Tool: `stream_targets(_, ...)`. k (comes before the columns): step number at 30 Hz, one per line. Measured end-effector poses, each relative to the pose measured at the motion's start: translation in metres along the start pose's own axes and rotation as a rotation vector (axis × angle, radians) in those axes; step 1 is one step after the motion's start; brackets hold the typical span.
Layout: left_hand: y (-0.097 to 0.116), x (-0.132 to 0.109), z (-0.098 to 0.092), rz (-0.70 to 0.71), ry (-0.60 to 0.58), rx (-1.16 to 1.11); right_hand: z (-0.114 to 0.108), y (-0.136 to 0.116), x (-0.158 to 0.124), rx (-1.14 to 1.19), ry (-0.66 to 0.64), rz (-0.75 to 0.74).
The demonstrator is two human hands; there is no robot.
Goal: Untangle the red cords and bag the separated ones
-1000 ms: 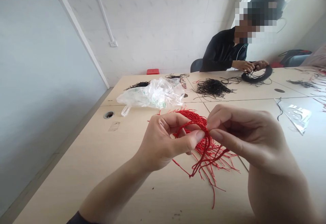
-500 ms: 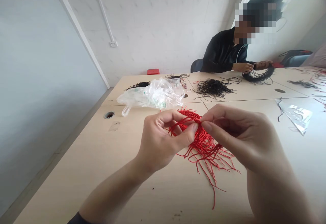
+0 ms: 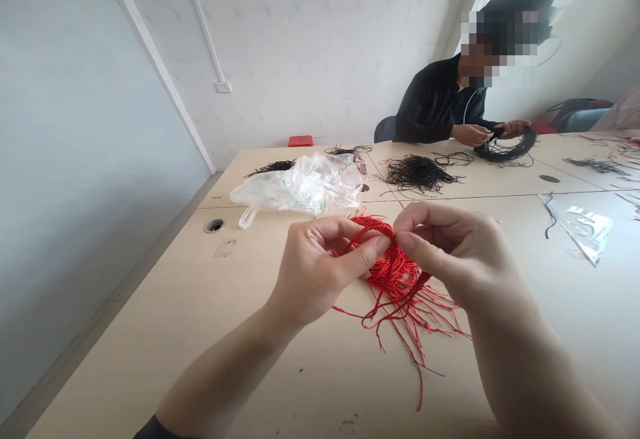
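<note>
the right hand (image 3: 450,246) has moved in closer to the left hand (image 3: 313,272). both pinch a thick bunch of red cord (image 3: 395,272) between fingers and thumbs, and its many ends hang loose above the worktop (image 3: 150,319).

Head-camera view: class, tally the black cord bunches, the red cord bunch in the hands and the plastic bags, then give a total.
Black cord bunches: 5
Red cord bunch: 1
Plastic bags: 2 (crumpled bag, flat clear bag)
Total: 8
</note>
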State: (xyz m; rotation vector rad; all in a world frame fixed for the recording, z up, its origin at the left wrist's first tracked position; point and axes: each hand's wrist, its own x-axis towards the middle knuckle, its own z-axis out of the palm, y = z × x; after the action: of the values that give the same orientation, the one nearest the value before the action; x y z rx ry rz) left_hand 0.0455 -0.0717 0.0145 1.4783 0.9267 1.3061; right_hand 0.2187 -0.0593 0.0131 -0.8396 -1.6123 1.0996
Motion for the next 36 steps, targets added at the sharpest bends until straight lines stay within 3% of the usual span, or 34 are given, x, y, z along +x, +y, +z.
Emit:
stream_targets(7,-0.001,0.003,0.000,-0.185,-0.142,-0.251,0.000,0.005,0.003,0.067,0.031,0.016)
stream_targets(14,-0.005,0.005,0.003,-0.247,-0.121,-0.367,0.002,0.003,0.002,0.058,0.044,0.045)
stream_targets(27,-0.011,0.006,0.003,-0.225,-0.119,-0.333,-0.011,0.022,0.015,0.263,-0.276,0.102)
stream_targets(33,-0.008,0.006,-0.001,-0.188,-0.121,-0.332,-0.005,0.013,0.010,0.157,-0.167,0.031)
stream_targets(36,-0.006,0.005,-0.002,-0.171,-0.122,-0.352,-0.003,0.008,0.005,-0.095,-0.012,-0.147)
